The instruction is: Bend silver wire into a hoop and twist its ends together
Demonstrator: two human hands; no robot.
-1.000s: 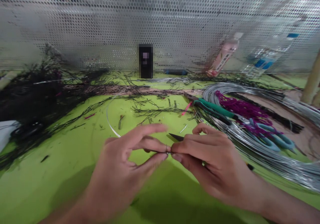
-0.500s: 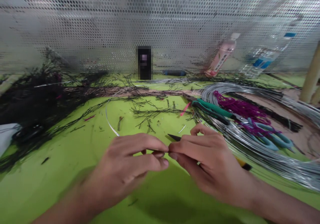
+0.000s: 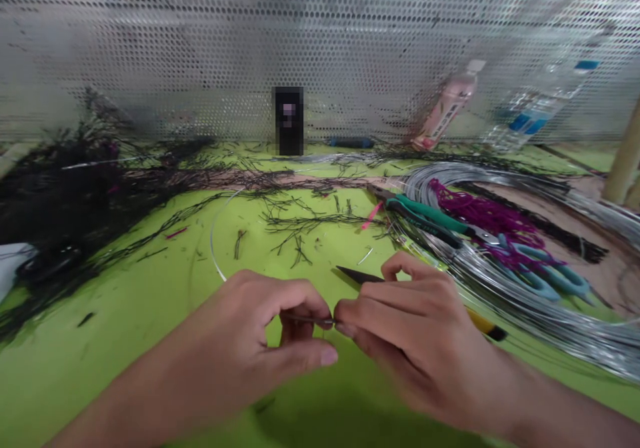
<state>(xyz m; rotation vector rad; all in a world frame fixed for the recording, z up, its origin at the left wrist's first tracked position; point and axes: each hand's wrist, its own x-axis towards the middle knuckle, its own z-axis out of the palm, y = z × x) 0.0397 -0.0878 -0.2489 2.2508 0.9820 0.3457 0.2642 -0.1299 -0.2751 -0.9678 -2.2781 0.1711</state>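
Note:
My left hand (image 3: 250, 341) is curled around a thin wire (image 3: 311, 319), its thumb tip held apart below and its index fingertip touching the wire. My right hand (image 3: 420, 335) pinches the same wire at the end nearest it, thumb against index finger. A knife-like tool with a pointed black blade (image 3: 356, 275) and a yellow handle (image 3: 479, 321) passes by the right hand; whether it is gripped or lies underneath, I cannot tell. A curved silver wire (image 3: 214, 238) runs from the table to behind my left hand, where its join with the pinched piece is hidden.
Right of my hands lie a large coil of silver wire (image 3: 545, 328), green-handled pliers (image 3: 430, 215), blue-handled scissors (image 3: 560, 278) and purple cord (image 3: 485, 211). A dark tangle of strands (image 3: 75, 195) covers the left. Two bottles (image 3: 447, 108) lean against the perforated metal wall (image 3: 200, 48).
My left thumb has lowered away from the index finger, widening the gap, and more of the thin wire shows. The right hand keeps its pinch, slightly lower.

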